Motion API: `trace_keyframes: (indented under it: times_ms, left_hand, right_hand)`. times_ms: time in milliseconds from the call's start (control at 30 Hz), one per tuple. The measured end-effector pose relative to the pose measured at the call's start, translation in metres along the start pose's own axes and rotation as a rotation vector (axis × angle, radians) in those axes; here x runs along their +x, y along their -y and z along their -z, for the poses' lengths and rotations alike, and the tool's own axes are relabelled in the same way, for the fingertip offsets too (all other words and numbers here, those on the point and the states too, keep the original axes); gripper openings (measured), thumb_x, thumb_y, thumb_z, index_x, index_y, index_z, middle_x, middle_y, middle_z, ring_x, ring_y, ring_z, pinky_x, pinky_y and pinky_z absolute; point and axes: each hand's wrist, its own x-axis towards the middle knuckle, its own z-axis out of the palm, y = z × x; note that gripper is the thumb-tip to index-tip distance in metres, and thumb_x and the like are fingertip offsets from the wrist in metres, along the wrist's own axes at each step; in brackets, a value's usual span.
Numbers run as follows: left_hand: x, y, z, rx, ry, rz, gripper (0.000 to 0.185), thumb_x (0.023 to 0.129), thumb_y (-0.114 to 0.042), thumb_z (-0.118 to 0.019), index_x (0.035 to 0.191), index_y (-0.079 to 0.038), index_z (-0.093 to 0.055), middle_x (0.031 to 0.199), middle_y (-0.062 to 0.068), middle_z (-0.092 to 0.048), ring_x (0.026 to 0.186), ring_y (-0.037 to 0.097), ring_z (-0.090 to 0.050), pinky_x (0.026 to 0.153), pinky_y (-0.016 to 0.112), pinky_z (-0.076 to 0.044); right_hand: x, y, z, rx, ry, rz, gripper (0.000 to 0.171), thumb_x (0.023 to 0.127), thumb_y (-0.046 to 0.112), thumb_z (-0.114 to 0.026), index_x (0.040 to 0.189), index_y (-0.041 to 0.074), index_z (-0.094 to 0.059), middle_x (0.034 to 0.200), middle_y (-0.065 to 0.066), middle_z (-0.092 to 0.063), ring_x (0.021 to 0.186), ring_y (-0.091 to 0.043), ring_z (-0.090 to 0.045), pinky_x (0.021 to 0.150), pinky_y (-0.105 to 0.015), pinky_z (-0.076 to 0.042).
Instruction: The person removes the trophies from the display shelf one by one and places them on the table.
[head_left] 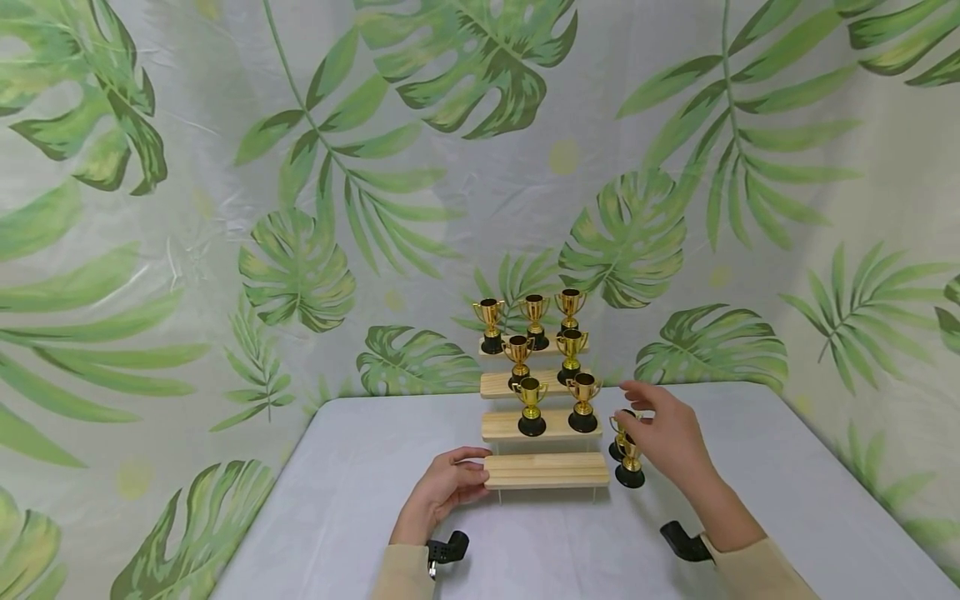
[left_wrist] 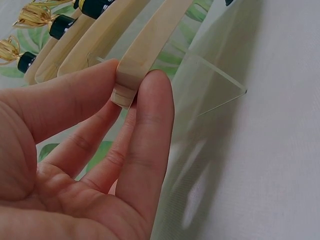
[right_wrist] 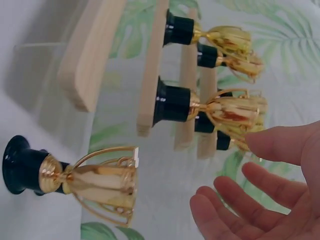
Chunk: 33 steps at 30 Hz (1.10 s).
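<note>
- Your left hand (head_left: 442, 492) holds the left end of the lowest wooden step (head_left: 546, 470) of the tiered display stand (head_left: 537, 425). In the left wrist view the thumb and fingers (left_wrist: 150, 125) are curled around the end of this step (left_wrist: 131, 75) and pinch it.
- Your right hand (head_left: 667, 433) hovers just above and right of two small gold trophy cups (head_left: 627, 454), which stand on the table (head_left: 337, 500) directly right of the stand. Its fingers (right_wrist: 235, 200) are spread and relaxed and hold nothing.
- In the right wrist view, the nearer trophy cup (right_wrist: 75, 180) is apart from your fingertips, not touching them. It stands upright on its black base (right_wrist: 22, 165).
- I judge the trophy cup to be light, stiff plastic with a smooth, shiny surface, so it can slip or tip over easily. It has thin side handles that look fragile.
- The best place to take it seems the bowl or the narrow stem just above the base, with thumb and two fingers, and not the handles.
- Seven more trophies (head_left: 532, 321) stand already on the three upper steps: three on the far top one, two on the next, two on the third. The lowest, nearest step carries nothing.
- The stand rests on clear plastic side panels (left_wrist: 210, 85), so it may be light too and could shift if pushed.
- A leaf-printed cloth backdrop (head_left: 300, 208) is hanging behind the table.
</note>
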Motion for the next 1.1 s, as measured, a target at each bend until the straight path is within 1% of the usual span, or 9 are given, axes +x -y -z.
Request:
trace_keyframes:
  times_ms: [133, 467, 733, 867, 1100]
  left_hand:
    - [0.000, 0.000, 0.000, -0.002, 0.002, 0.001, 0.045, 0.085, 0.005, -0.074, 0.128, 0.004, -0.062, 0.096, 0.013, -0.069, 0.081, 0.021, -0.071, 0.071, 0.033, -0.060]
    - [0.000, -0.001, 0.001, 0.003, 0.001, 0.001, 0.045, 0.085, 0.005, -0.073, 0.128, 0.004, -0.062, 0.096, 0.013, -0.068, 0.082, 0.022, -0.071, 0.072, 0.033, -0.061]
    - [0.000, -0.001, 0.000, 0.004, 0.003, -0.003, 0.046, 0.085, 0.004, -0.075, 0.128, 0.004, -0.062, 0.096, 0.013, -0.069, 0.080, 0.021, -0.071, 0.073, 0.035, -0.061]
    - [-0.001, -0.001, 0.000, 0.010, 0.000, -0.003, 0.046, 0.085, 0.003, -0.075, 0.129, 0.003, -0.062, 0.097, 0.013, -0.068, 0.081, 0.021, -0.071, 0.073, 0.035, -0.061]
    - [0.000, 0.000, 0.001, 0.011, 0.002, -0.005, 0.045, 0.085, 0.004, -0.074, 0.128, 0.004, -0.062, 0.097, 0.013, -0.069, 0.081, 0.021, -0.071, 0.072, 0.033, -0.060]
  right_hand:
    - [0.005, 0.007, -0.001, 0.017, 0.003, 0.005, 0.045, 0.094, 0.018, -0.071, 0.137, 0.009, -0.059, 0.124, -0.015, -0.065, 0.111, -0.034, -0.062, 0.087, -0.047, -0.057]
    - [0.020, 0.018, -0.009, 0.038, -0.001, 0.062, 0.045, 0.093, 0.016, -0.075, 0.135, 0.009, -0.061, 0.123, -0.014, -0.066, 0.106, -0.034, -0.064, 0.083, -0.048, -0.058]
    - [0.028, 0.027, -0.016, 0.037, 0.015, 0.033, 0.045, 0.092, 0.024, -0.076, 0.133, 0.011, -0.062, 0.117, -0.013, -0.068, 0.104, -0.035, -0.066, 0.083, -0.053, -0.054]
    - [0.031, 0.027, -0.020, 0.027, 0.015, 0.018, 0.044, 0.092, 0.025, -0.076, 0.132, 0.012, -0.063, 0.114, -0.012, -0.068, 0.099, -0.032, -0.068, 0.079, -0.052, -0.055]
    - [0.034, 0.026, -0.026, 0.025, -0.002, 0.032, 0.042, 0.091, 0.025, -0.077, 0.129, 0.012, -0.066, 0.110, -0.011, -0.069, 0.091, -0.027, -0.069, 0.072, -0.048, -0.055]
